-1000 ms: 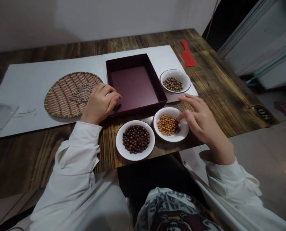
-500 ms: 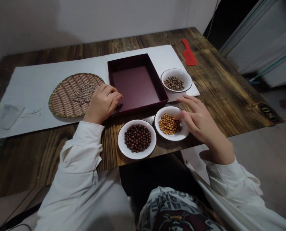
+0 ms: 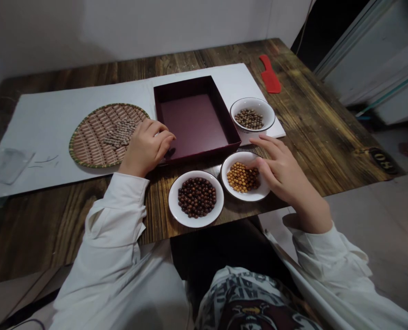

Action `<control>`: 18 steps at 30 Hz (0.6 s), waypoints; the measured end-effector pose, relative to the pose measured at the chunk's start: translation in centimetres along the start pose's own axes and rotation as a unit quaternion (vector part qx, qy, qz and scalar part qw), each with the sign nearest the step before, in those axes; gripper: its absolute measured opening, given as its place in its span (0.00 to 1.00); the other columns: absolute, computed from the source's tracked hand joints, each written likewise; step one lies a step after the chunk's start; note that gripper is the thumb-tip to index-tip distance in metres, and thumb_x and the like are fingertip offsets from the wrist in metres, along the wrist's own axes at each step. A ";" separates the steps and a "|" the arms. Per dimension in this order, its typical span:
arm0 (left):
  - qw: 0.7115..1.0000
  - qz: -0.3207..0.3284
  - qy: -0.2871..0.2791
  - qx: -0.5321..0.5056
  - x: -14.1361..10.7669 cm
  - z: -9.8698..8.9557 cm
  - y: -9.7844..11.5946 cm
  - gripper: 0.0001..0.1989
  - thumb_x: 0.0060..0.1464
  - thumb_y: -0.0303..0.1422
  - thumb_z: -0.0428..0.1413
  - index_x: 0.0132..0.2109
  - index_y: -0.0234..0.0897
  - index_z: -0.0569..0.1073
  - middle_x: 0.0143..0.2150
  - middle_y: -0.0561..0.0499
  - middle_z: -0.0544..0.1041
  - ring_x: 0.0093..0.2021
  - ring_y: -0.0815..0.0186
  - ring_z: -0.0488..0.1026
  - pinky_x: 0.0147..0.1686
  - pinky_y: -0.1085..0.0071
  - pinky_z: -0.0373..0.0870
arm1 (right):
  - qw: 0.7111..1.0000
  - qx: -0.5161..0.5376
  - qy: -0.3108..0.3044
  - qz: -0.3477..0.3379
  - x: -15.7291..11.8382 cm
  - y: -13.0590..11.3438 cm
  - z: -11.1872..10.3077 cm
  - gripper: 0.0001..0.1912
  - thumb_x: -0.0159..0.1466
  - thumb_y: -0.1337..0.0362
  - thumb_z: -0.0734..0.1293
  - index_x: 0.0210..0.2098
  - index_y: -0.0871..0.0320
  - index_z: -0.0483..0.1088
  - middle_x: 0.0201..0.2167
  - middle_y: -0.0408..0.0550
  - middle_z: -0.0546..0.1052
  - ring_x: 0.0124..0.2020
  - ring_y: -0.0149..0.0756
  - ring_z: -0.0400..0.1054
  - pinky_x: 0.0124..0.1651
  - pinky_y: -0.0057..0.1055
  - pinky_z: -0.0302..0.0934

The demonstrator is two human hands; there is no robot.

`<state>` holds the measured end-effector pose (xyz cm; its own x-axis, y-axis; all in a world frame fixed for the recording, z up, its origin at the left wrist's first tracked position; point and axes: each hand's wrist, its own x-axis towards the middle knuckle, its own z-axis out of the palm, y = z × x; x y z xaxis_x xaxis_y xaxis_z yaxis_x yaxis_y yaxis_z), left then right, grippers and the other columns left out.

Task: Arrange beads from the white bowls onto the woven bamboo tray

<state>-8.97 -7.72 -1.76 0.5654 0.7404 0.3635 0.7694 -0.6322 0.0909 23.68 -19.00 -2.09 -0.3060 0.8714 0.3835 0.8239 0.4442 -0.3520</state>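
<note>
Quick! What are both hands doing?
Left hand: curled beside the maroon box, can't tell if holding anything.
Right hand: partly open, fingertips at the orange beads.

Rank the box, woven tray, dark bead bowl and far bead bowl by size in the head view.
Box and woven tray look alike. Then dark bead bowl and far bead bowl: unsure, nearness enlarges the first.

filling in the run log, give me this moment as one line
left hand: beside maroon box | right hand: fingers at orange beads, white dish

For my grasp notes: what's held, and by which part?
Cannot tell: the left hand is curled; the right hand touches round orange beads in a white bowl.
</note>
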 end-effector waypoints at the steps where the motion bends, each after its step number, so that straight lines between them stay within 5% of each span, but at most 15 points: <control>1: 1.000 0.000 0.003 0.001 0.0 0.0 0.0 0.24 0.68 0.43 0.36 0.41 0.42 0.74 0.44 0.46 0.74 0.50 0.56 0.67 0.53 0.54 0.65 | 1.000 0.000 -0.001 0.001 0.0 -0.1 0.0 0.20 0.71 0.62 0.56 0.35 0.55 0.78 0.60 0.51 0.70 0.66 0.52 0.56 0.66 0.57 0.54; 18: 1.000 -0.006 -0.019 0.003 0.1 -0.1 0.1 0.25 0.68 0.43 0.35 0.42 0.38 0.74 0.45 0.46 0.73 0.51 0.56 0.66 0.54 0.53 0.64 | 1.000 -0.005 -0.012 -0.006 0.4 -0.5 0.1 0.21 0.71 0.62 0.55 0.36 0.57 0.79 0.60 0.54 0.70 0.67 0.52 0.56 0.67 0.56 0.53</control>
<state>-8.89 -7.77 -1.59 0.5677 0.7557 0.3264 0.7776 -0.6225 0.0886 23.12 -18.81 -1.83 -0.3262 0.8709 0.3675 0.8248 0.4522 -0.3395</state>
